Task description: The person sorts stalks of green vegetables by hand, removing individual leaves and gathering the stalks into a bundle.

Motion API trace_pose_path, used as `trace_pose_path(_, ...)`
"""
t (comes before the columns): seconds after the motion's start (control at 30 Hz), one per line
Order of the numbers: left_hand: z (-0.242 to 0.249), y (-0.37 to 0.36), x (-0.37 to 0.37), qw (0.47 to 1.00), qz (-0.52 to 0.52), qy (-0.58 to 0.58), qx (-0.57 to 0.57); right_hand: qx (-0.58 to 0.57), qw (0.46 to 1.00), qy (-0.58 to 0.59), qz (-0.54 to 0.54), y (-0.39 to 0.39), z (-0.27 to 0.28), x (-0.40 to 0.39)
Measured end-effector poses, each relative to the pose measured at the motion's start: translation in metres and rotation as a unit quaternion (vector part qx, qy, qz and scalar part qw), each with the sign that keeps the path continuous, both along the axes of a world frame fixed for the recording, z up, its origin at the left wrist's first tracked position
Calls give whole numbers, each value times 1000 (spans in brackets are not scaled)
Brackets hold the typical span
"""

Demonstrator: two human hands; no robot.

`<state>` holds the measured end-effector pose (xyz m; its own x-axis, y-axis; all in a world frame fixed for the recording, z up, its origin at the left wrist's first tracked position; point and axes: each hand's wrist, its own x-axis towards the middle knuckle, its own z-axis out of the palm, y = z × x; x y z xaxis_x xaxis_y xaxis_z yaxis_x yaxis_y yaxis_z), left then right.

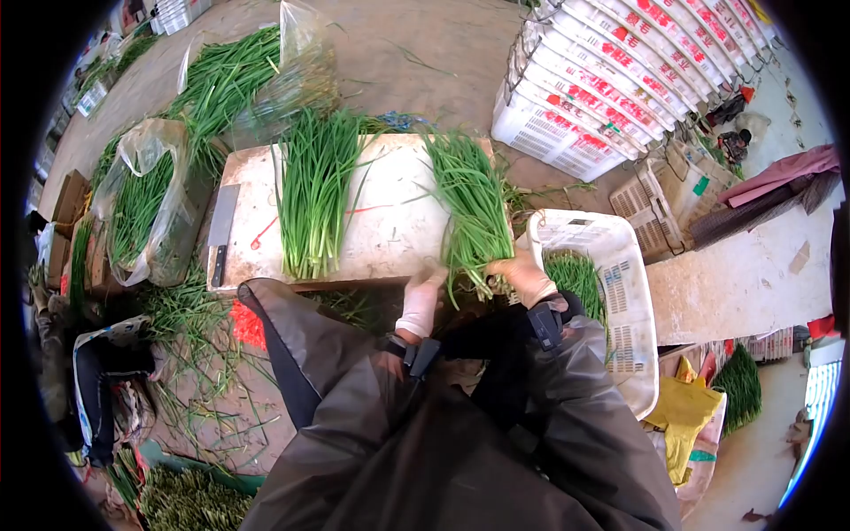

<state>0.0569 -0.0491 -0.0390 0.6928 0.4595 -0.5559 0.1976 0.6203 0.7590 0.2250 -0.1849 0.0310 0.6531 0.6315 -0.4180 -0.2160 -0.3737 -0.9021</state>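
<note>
A loose bunch of green chives (469, 190) lies over the right end of the board (398, 221), its pale stem ends toward me. My right hand (524, 276), in a tan glove, is closed around those stem ends at the board's near right corner. Just left of them, at the near edge, is my left hand (423, 296), with a pale glove or wrap; its fingers are blurred. A second chive bunch (317, 190) rests on the board left of centre. A knife (221, 234) with a dark handle lies along the left edge.
A white basket (633, 327) with chives inside stands by my right arm. Stacked white crates (611, 80) rise beyond it. Plastic bags of chives (146, 208) sit at the left. Loose leaves (208, 372) litter the floor. Another person's leg (111, 380) shows at far left.
</note>
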Motion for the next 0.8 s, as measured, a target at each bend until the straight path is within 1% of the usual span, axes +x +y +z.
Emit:
trace_pose_path(0.1, 17, -4, 1, 994, -38, 25, -97, 24, 998, 51, 9, 0, 2, -10)
trace_pose_path(0.13, 18, -3, 0, 988, -61, -19, -140, 30, 997, 69, 18, 1, 4, -15)
trace_pose_path(0.2, 9, -7, 7, 978, -99, -57, -173, 52, 992, 100, 52, 7, 7, -24)
trace_pose_path(0.23, 3, -11, 10, 972, -120, -75, -189, 60, 993, 86, 57, 8, 9, -30)
trace_pose_path(0.3, -2, -17, 11, 943, -112, -146, -277, 77, 993, 54, 65, 11, 21, -45)
trace_pose_path(0.33, -1, -19, 12, 921, -105, -190, -325, 51, 995, 68, 57, 15, 30, -50)
trace_pose_path(0.37, -1, -20, 13, 894, -97, -232, -371, 60, 993, 68, 73, 15, 27, -48)
trace_pose_path(0.43, 14, -19, 12, 889, -63, -198, -408, 78, 989, 69, 104, 16, 19, -45)
trace_pose_path(0.47, 21, -19, 11, 886, -46, -180, -425, 72, 989, 50, 117, 13, 17, -43)
trace_pose_path(0.53, 24, -21, 11, 907, -33, -139, -397, 62, 988, 11, 144, 10, 20, -36)
trace_pose_path(0.57, 25, -21, 10, 916, -26, -118, -382, 5, 988, -22, 154, 9, 18, -32)
trace_pose_path(0.63, 10, -20, 13, 902, -62, -154, -399, -112, 975, -86, 170, 7, 13, -26)
trace_pose_path(0.67, 4, -20, 14, 893, -81, -173, -407, -109, 972, -113, 177, 5, 11, -24)
trace_pose_path(0.73, 1, -22, 16, 897, -68, -164, -405, -102, 962, -167, 192, 7, 25, -27)
trace_pose_path(0.8, -5, -22, 18, 902, -61, -164, -394, -131, 971, -93, 179, 8, 47, -29)
